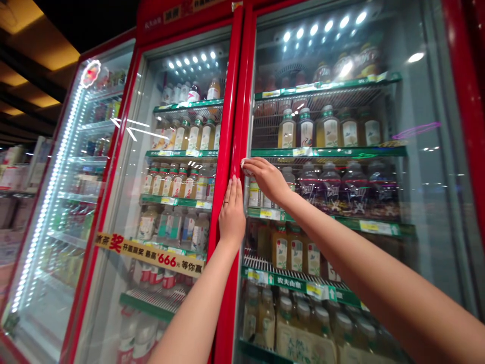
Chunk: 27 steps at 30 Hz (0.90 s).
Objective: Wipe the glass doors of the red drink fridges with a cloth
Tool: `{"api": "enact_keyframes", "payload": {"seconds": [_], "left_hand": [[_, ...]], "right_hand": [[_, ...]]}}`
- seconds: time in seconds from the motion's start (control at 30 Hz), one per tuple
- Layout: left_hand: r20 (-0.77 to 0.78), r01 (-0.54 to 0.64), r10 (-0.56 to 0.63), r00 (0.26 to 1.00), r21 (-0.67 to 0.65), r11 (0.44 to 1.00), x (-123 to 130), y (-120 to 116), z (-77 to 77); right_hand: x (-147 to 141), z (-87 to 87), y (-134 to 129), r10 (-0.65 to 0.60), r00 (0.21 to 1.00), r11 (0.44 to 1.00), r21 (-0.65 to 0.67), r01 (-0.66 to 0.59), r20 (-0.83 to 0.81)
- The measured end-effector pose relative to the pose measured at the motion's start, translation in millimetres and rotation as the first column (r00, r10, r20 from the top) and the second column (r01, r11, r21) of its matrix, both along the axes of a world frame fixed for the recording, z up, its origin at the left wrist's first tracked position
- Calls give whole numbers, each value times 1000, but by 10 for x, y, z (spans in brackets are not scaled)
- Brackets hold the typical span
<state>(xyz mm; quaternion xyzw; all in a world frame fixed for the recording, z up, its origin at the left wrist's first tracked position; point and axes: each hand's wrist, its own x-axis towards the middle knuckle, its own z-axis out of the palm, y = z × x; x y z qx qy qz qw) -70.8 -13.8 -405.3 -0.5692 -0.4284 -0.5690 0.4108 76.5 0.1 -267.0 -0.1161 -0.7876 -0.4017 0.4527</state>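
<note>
A red-framed drinks cooler with two glass doors fills the view. My left hand lies flat on the red frame between the doors, its fingers pointing up and a ring on one of them. Just to the right and a little higher, my right hand holds a crumpled white cloth or tissue against the left edge of the right glass door. Its fingers are bent over the white piece, which is mostly hidden.
Bottled drinks stand on green-edged shelves behind the glass. A printed banner crosses the left door. Another lit cooler stands at the left, with stacked goods beyond it at the far left edge.
</note>
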Motion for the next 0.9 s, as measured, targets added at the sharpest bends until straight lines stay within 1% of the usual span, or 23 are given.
{"api": "enact_keyframes", "payload": {"seconds": [0.07,0.13,0.23,0.3,0.37,0.43,0.5,0.53,0.57,0.63,0.67,0.7,0.77,0.83,0.9], "left_hand": [[-7,3,-3,1000,-5,1000,-7,5,-3],[-13,20,-20,1000,14,1000,-11,14,-5],[-18,40,-40,999,54,998,-11,32,4],[-20,43,-42,999,59,997,-9,40,20],[-20,36,-35,999,56,998,-10,37,38],[-22,18,-17,1000,48,999,-10,8,46],[-29,-2,3,1000,34,999,-2,-56,34],[-33,-3,4,999,26,1000,9,-101,20],[-39,10,-9,999,19,1000,27,-153,5],[-54,82,-82,995,0,997,80,-269,-14],[-63,132,-133,989,-12,991,113,-326,-9],[-72,182,-183,980,-27,983,147,-377,9],[-92,253,-258,962,-55,966,202,-454,90],[-108,287,-293,950,-71,955,224,-487,214],[-106,317,-323,941,-68,946,209,-484,355]], "right_hand": [[109,-82,-27,-13,997,1000,-4,13,70],[228,-150,-63,-47,995,999,4,47,91],[286,-227,-117,-128,992,992,19,128,-2],[229,-263,-141,-136,985,991,-2,137,-104],[145,-279,-159,-82,979,996,-54,74,-186],[86,-273,-182,4,966,991,-125,-38,-260],[75,-254,-210,82,930,962,-217,-168,-359],[86,-245,-223,118,897,927,-276,-253,-425],[105,-242,-234,149,857,877,-334,-345,-494],[146,-257,-244,187,773,750,-420,-511,-606],[163,-277,-243,199,741,688,-447,-571,-641],[175,-305,-239,207,721,634,-470,-613,-661],[186,-377,-231,224,711,548,-517,-658,-667],[195,-456,-229,246,699,449,-560,-696,-672],[219,-526,-236,268,684,364,-586,-724,-679]]}}
